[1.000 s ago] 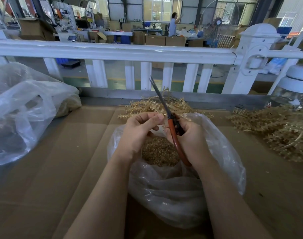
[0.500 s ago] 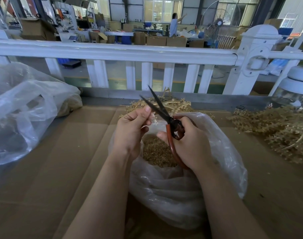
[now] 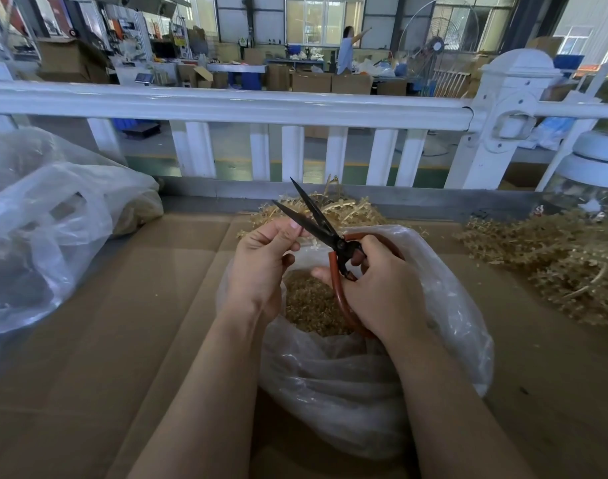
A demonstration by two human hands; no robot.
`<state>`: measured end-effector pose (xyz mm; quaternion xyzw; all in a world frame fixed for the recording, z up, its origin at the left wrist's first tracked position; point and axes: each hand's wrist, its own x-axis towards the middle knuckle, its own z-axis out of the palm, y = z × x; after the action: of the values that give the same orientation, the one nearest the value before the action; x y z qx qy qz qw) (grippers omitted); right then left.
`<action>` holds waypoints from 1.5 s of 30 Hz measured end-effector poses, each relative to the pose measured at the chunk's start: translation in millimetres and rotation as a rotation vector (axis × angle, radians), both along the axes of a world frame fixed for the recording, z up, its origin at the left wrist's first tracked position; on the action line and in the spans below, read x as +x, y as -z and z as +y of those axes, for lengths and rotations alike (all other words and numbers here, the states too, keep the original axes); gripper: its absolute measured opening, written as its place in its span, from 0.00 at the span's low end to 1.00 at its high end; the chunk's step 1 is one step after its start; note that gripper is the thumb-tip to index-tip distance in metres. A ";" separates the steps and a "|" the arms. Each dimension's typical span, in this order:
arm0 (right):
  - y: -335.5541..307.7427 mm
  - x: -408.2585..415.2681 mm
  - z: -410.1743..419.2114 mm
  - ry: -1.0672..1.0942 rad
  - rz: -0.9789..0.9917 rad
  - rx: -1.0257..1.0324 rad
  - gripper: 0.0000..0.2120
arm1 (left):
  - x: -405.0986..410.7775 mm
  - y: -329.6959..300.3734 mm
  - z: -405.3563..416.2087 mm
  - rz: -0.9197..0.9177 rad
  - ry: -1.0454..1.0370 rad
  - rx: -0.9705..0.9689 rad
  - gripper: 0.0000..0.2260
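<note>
Scissors (image 3: 330,231) — blades apart — in right grip (image 3: 382,292).

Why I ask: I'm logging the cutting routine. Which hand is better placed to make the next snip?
Right. The right hand grips the orange handles of the scissors, whose blades stand open above the bag. The left hand only pinches a small sprig beside the blades.

The one wide-angle camera rides on the person's head, facing forward and down across the cardboard-covered table (image 3: 98,340). The left hand (image 3: 257,267) and right hand (image 3: 382,292) sit close under it at centre; the white railing (image 3: 226,105) and workshop hall (image 3: 254,32) lie farther ahead.
</note>
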<state>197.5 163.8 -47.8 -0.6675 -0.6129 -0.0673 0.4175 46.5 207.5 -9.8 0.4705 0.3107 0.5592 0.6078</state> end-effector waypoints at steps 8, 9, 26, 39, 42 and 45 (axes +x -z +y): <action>-1.9 -2.2 -3.5 0.054 -0.054 0.090 0.26 | -1.1 0.7 1.4 -0.055 0.034 0.000 0.09; -2.6 -2.7 -4.1 0.063 -0.056 0.104 0.26 | -1.1 0.6 1.6 -0.057 0.033 0.000 0.09; -2.1 -2.5 -4.4 -0.031 -0.013 0.122 0.30 | -1.7 2.9 2.9 -0.048 0.024 0.014 0.04; 0.1 -0.4 -2.1 -0.022 -0.012 0.157 0.28 | -1.4 4.4 5.4 -0.038 -0.034 0.003 0.07; 1.3 -1.1 -0.9 -0.056 0.064 0.107 0.31 | -0.5 4.7 5.3 0.003 -0.062 -0.003 0.06; 0.5 -1.8 0.1 -0.100 0.272 0.038 0.30 | -0.8 6.1 6.2 0.052 -0.076 -0.004 0.04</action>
<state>195.8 164.0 -48.2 -0.6310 -0.5817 0.0331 0.5122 45.7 213.7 -15.9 0.4716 0.3450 0.5689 0.5787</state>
